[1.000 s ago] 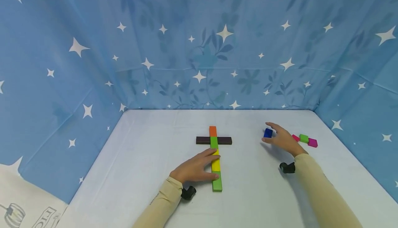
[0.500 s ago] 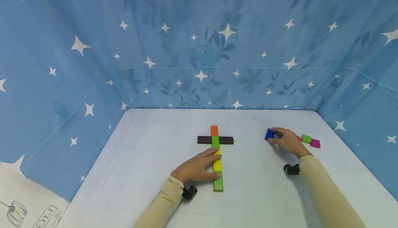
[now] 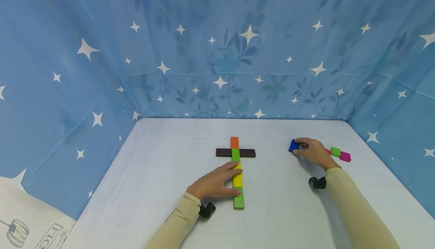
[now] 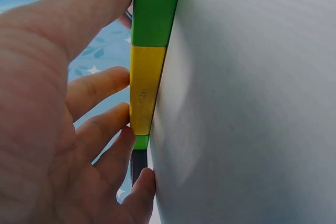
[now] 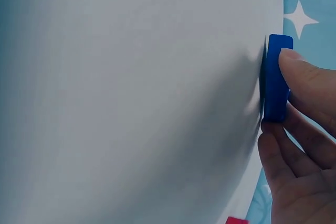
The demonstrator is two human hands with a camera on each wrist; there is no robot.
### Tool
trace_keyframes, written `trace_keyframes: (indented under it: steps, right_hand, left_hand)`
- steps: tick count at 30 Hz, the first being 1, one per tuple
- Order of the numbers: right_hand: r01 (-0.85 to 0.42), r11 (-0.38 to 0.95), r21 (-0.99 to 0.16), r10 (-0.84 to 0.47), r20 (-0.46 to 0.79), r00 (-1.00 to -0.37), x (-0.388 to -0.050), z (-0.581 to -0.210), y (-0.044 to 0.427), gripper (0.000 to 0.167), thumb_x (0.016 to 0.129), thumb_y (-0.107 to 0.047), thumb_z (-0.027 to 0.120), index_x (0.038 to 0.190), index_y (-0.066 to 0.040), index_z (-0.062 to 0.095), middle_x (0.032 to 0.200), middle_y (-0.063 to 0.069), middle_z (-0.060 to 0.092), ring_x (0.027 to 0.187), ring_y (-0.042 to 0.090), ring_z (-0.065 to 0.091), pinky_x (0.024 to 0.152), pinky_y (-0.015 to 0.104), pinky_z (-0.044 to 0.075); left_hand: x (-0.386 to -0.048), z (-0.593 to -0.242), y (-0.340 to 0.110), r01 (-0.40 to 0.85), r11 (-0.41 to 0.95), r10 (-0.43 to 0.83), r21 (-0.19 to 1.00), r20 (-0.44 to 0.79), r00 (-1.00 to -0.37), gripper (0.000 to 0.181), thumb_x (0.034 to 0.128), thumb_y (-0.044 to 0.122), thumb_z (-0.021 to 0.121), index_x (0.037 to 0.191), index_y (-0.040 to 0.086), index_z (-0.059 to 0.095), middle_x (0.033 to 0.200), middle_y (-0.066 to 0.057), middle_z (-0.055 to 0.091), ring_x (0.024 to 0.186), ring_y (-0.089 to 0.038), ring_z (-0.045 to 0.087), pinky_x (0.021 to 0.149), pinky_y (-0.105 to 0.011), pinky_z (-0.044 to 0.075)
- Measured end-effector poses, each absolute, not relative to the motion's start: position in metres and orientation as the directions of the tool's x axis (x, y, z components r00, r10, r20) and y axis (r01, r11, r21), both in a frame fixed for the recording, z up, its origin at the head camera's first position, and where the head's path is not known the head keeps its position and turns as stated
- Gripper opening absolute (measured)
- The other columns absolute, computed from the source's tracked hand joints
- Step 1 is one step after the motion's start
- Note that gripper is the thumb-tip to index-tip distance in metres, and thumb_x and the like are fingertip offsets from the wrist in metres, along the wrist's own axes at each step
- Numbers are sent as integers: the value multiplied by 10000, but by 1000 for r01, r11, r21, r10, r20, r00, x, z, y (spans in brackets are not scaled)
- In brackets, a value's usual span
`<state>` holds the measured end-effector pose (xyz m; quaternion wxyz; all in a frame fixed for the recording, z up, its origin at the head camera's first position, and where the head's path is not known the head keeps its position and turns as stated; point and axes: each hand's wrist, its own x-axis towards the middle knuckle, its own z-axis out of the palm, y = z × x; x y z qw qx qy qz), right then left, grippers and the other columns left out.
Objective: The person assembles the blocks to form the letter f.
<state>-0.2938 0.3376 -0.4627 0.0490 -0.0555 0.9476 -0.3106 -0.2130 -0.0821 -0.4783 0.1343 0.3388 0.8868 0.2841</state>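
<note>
At the table's middle a column of flat blocks runs front to back: an orange block, a green block, a yellow block and a nearer green block. Dark bars stick out on both sides of the far green one. My left hand rests against the column's left side, its fingertips on the yellow block and its thumb on the nearer green one. Over to the right, my right hand pinches a blue block between thumb and fingers, low over or on the table; I cannot tell which.
Right of the right hand lie a small green block and a magenta block, with a pink-red block partly hidden by that hand. A blue star-patterned curtain surrounds the white table at the back and sides.
My right hand has closed its fingers on the blue block, which was between spread fingers a second ago. The left hand and the column stay put; the view has shifted slightly.
</note>
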Motion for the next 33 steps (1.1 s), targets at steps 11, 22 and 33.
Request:
trace_keyframes:
  steps: [11, 22, 33]
  right_hand:
    - [-137, 763, -631, -185, -11, -983, -305, -459, 312, 534, 1028, -173, 734, 1457, 103, 575, 1538, 385, 458, 1374, 593, 468, 1115, 699, 412]
    - [-170, 739, -651, -220, 6, -976, -328, -455, 275, 512, 1030, -175, 725, 1442, 101, 596, 1513, 357, 508, 1361, 554, 510, 1127, 674, 416]
    - [-213, 736, -643, -255, 28, -966, -353, -448, 230, 465, 1020, -157, 743, 1395, 97, 637, 1467, 329, 570, 1332, 531, 553, 1126, 646, 441]
  left_hand:
    - [-214, -481, -82, 542, 604, 687, 585, -36, -726, 739, 1003, 514, 728, 1625, 188, 498, 1737, 4, 313, 1602, -199, 260, 1268, -384, 289]
    - [-216, -481, -82, 547, 613, 686, 570, -39, -727, 742, 1003, 526, 725, 1624, 191, 498, 1738, 15, 309, 1601, -181, 254, 1270, -354, 274]
    - [-215, -479, -82, 553, 618, 688, 559, -43, -724, 738, 1009, 533, 713, 1630, 201, 491, 1741, 8, 305, 1600, -190, 263, 1270, -369, 275]
